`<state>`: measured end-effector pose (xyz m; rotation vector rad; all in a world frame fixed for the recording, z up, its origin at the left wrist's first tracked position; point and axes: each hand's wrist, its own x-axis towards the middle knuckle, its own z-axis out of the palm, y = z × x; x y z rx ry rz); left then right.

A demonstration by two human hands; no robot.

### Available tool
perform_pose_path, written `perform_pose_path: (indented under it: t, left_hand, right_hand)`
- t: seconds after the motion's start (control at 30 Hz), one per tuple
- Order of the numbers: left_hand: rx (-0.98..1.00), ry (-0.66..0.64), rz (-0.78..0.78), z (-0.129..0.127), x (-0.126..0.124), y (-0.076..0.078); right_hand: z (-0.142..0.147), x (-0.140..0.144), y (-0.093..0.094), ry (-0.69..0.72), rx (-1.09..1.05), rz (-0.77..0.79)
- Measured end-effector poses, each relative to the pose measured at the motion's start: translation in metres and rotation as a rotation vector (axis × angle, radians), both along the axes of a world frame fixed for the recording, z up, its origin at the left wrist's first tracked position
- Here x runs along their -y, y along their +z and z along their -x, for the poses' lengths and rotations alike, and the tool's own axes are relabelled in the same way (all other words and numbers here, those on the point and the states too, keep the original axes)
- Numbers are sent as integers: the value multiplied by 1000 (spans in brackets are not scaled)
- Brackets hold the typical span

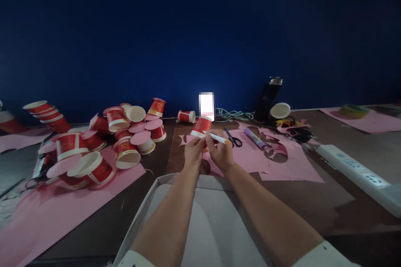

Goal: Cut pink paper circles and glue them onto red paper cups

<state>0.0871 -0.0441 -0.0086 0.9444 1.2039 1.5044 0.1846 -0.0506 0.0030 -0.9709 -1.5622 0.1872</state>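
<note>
Between my hands, at the middle of the view, is a red paper cup (201, 126) turned with its white rim downward. My left hand (194, 151) grips it low, by the rim. In my right hand (220, 152) is a white pen with an orange end (216, 137), its tip pointing left against or very close to the cup's side. Just right of that hand lie black scissors (233, 138) and a purple glue stick (254, 138), both on a cut-up pink paper sheet (241, 156).
Many red cups (127, 154), several with pink discs on them, crowd the left. A lit screen (206, 103) stands behind my hands. A dark thermos (268, 98), a tape roll (354, 111) and a white power strip (354, 171) are on the right. A grey box (175, 187) sits beneath my forearms.
</note>
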Motion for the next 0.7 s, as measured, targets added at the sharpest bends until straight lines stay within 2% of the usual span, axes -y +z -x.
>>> perform_pose_path:
  t: [0.37,0.6,0.7]
  left_hand:
    - [-46,19,-22,1,4,6]
    - [-161,-20,-76,7,-1,-3]
    - [-191,-17,-74,7,0,-2]
  right_hand:
    - [0,0,1,1,-7,5]
    - [-2,0,3,0,-20,-11]
    - [-2,-1,3,-11,-20,-17]
